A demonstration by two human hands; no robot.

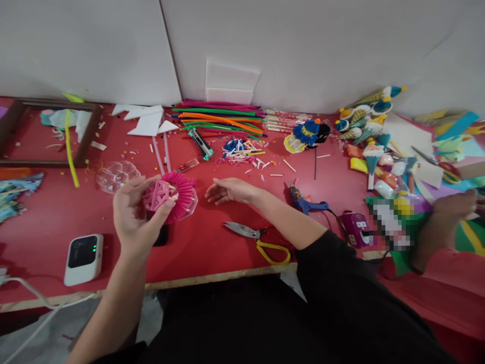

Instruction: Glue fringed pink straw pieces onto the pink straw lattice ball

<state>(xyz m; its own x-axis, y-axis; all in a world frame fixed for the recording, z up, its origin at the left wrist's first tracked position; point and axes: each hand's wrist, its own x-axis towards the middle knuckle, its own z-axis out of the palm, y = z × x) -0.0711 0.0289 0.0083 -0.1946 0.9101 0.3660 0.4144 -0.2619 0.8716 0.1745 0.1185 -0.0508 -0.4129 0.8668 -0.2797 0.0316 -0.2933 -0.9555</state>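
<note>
Pink pleated material is fanning out from between a left thumb and fingers, and I am watching the left hand (131,217) gripping this pink pleated piece (182,191), left of centre in the frame. Its strip lattice and ruffled ring are sitting together, with a clear faceted edge showing beneath, so I am judging it well under way; what is left to add, I cannot tell. The left forearm is rising from the lower left, the palm turning inward and the thumb pressing the near side. The right hand (231,191) is hovering just beside it, empty, its fingers loosely bent and pointing left, its forearm slanting in from the lower right. Below that hand, yellow-handled scissors (258,234) are lying on the red table (197,258); a blue glue gun (303,203) is resting right of centre. Farther out, a heap of short pieces (240,149) is lying at upper centre, below a row of coloured stems (223,120), while a blue pleated figure (306,132) is standing to their right. At the right edge, another person's hand (454,207) is showing.
</note>
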